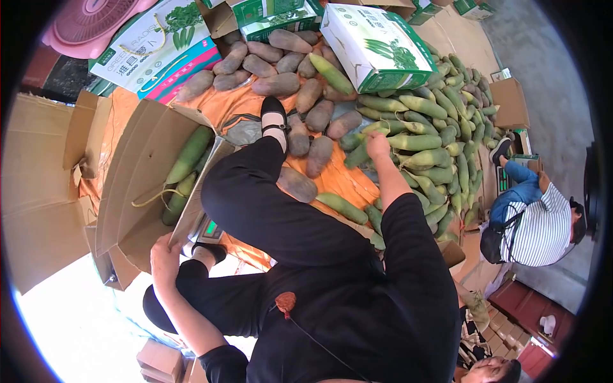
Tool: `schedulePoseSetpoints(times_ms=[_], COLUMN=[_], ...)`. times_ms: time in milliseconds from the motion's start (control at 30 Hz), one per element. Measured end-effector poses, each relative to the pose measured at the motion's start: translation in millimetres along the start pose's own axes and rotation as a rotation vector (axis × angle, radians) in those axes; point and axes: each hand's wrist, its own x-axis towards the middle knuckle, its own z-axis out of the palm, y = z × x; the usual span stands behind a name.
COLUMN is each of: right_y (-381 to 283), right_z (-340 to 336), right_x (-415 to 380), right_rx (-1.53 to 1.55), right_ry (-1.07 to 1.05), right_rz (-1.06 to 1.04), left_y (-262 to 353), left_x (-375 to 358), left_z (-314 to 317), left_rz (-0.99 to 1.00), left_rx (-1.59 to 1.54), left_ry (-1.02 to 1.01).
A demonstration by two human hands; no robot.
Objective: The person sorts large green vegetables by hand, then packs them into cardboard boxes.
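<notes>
At the left, my left hand (165, 260) has its fingers closed on the lower edge of an open cardboard box (137, 210). Inside that box lie a few long green radishes (189, 155), one with a thin pale root. A digital scale (211, 228) with a lit green display shows partly beneath the box. My right hand (378, 147) reaches to the near side of a big heap of green radishes (424, 142). Its fingers are bent around the end of one green radish (357, 155); they partly hide it.
Dark, soil-dusted roots (277, 84) lie on an orange sheet (348, 175) around my foot. Beyond are a white-and-green printed carton (377, 48), a printed box (153, 48) and a pink basin (89, 22). One person in stripes (539, 226) bends at the right; another is at lower right.
</notes>
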Motion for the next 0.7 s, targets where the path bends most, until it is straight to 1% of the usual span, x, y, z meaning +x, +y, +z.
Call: schedulePoseSetpoints(times_ms=[67, 100, 167, 200, 233, 300, 367, 433, 500, 567, 633, 700], right_y=[-2.1, -3.9, -10.1, -2.8, 8.6, -3.3, -26.1, -63.0, -81.7, -98.3, -106.7, -128.1], right_z=[-6.3, -11.2, -18.0, -10.4, 0.0, -19.9, -49.2, -89.4, -112.3, -131.8, -146.3, -167.9], right_x=[-2.5, -6.7, -12.7, -6.1, 4.4, 3.1, -1.6, -19.6, -19.8, -25.8, -27.1, -43.1], right_rx=[0.233, 0.232, 0.358, 0.435, 0.514, 0.784, 0.912, 0.99, 1.069, 1.255, 1.247, 1.351], right_ry=[0.08, 0.08, 0.189, 0.239, 0.281, 0.269, 0.323, 0.329, 0.384, 0.408, 0.42, 0.432], right_rz=[0.246, 0.238, 0.316, 0.285, 0.25, 0.17, 0.087, 0.119, 0.111, 0.088, -0.04, -0.057], left_y=[-0.1, 1.4, 5.7, 4.1, -0.1, -10.7, -9.5, -11.6, -11.6, -11.7, -11.8, -12.9], left_x=[0.0, -0.8, -2.1, -2.2, -1.1, 0.8, -1.0, -1.7, -3.2, -6.1, -7.6, -9.2], left_z=[-0.3, -0.4, -1.8, -1.9, -0.2, 3.2, 2.1, 3.9, 3.5, 2.1, 2.5, 2.3], left_rz=[0.05, 0.045, 0.063, 0.04, 0.096, 0.19, 0.149, 0.187, 0.163, 0.149, 0.164, 0.159], left_rx=[0.025, 0.021, 0.059, 0.057, 0.071, 0.112, 0.129, 0.116, 0.137, 0.105, 0.075, 0.09], left_ry=[0.014, 0.019, 0.021, 0.034, 0.039, 0.064, 0.065, 0.103, 0.097, 0.114, 0.138, 0.151])
